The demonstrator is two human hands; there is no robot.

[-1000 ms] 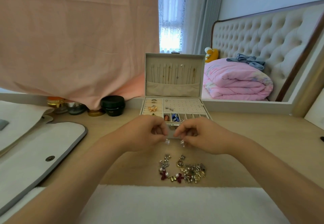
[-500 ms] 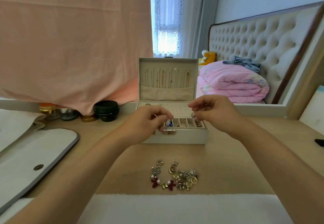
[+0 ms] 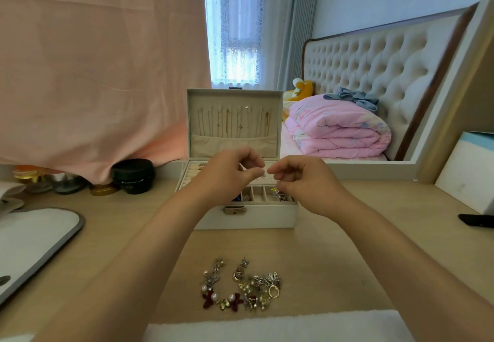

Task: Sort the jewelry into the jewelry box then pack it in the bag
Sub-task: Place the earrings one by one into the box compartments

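Both bare forearms stretch forward, wrists raised. Left grip (image 3: 235, 174) pinches thumb to forefinger, other fingers curled. Right grip (image 3: 299, 181) is curled too, its fingertips almost touching the left's. Honestly can't tell what either's holding.

no readable text, labels or numbers

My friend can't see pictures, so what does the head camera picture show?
The left hand and right hand hold pinched fingertips close together over an open white jewelry box on a wooden table. A pile of loose jewelry lies nearer the camera; a white bag is on the left.
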